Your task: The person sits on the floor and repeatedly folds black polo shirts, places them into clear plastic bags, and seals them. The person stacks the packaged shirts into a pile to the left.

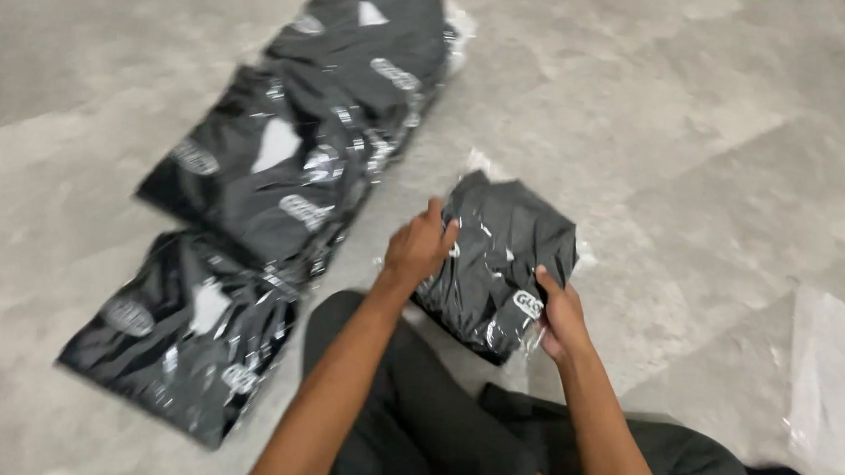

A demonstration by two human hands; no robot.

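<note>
A folded black garment in a clear plastic bag [503, 256] is held just above the grey floor in front of my knees. My left hand [420, 250] grips its left edge, fingers curled over the plastic. On its lower right corner, beside a white printed logo, my right hand [559, 317] is closed. The bag's open flap sticks out at the top.
A row of three similar bagged black garments [281, 177] lies overlapping on the tiled floor [690, 107] to the left. An empty clear plastic bag [834, 384] rests at the right edge. My legs in dark trousers [413, 411] fill the bottom centre.
</note>
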